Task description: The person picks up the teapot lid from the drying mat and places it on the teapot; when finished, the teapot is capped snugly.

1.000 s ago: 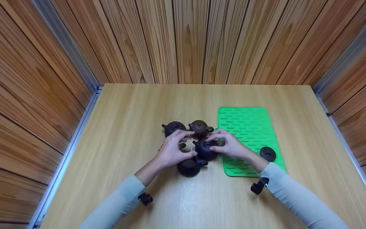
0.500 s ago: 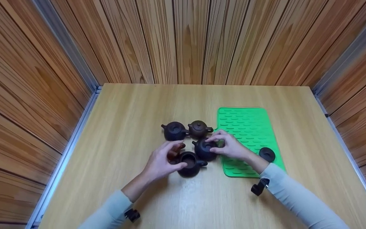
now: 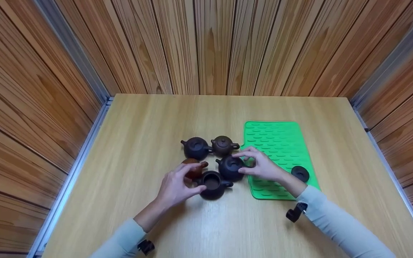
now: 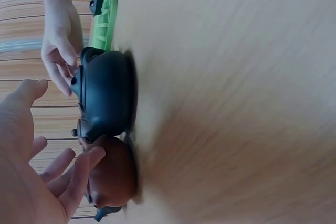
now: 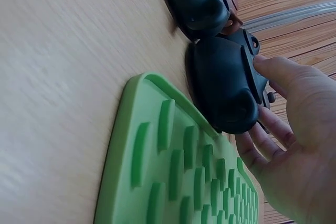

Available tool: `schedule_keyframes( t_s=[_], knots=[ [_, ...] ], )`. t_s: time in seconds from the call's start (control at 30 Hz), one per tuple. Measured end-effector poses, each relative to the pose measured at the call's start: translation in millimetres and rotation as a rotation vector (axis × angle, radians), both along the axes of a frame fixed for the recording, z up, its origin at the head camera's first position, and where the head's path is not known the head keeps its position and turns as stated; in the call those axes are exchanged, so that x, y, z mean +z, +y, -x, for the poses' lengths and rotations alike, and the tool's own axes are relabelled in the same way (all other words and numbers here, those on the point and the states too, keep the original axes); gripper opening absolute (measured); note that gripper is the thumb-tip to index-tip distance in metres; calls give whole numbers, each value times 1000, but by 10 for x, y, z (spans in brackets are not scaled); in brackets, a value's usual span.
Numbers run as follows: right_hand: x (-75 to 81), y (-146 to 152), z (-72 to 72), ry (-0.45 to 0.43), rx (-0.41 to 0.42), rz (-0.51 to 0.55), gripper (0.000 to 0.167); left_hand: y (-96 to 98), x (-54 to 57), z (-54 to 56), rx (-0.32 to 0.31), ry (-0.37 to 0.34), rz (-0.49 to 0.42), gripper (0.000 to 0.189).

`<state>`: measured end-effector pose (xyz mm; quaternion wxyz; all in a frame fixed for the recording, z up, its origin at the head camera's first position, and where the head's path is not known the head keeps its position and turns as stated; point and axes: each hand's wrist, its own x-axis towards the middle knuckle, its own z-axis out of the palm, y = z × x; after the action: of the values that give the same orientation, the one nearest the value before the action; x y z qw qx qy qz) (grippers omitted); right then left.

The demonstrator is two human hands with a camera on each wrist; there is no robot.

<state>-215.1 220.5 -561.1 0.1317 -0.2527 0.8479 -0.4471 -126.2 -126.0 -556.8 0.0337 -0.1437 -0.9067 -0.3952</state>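
Note:
In the head view my left hand [image 3: 174, 186] spreads its fingers beside a reddish-brown teapot [image 3: 193, 169] and a black teapot without its lid [image 3: 212, 192]. Its thumb is near the open rim, and nothing is held. My right hand [image 3: 260, 165] is at a lidded black teapot [image 3: 230, 168], thumb and fingers loosely parted about the lid. In the right wrist view the thumb overlaps that teapot's lid [image 5: 252, 72]; I cannot tell whether it touches. A loose black lid [image 3: 300, 173] lies on the green mat [image 3: 274, 136].
Behind these stand another lidded black teapot [image 3: 196, 148] and a small dark brown teapot [image 3: 223, 145]. The pots are close together, left of the mat, on a wooden table [image 3: 138, 143]. Wood-plank walls [image 3: 213, 46] border the table's back and sides.
My left hand has drawn back toward the left and front, uncovering the reddish-brown teapot and the open black one. The right hand's fingers have parted slightly at the lid.

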Motion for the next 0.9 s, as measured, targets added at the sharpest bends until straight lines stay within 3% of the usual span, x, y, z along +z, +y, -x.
schedule_keyframes(
  t_s=[0.4, 0.9],
  knots=[
    [65, 306, -53, 4, -27, -7, 50, 14, -252, -59, -103, 52, -50, 74],
    [172, 683, -199, 52, -110, -19, 45, 72, -412, -53, -79, 135, 2, 69]
  ],
)
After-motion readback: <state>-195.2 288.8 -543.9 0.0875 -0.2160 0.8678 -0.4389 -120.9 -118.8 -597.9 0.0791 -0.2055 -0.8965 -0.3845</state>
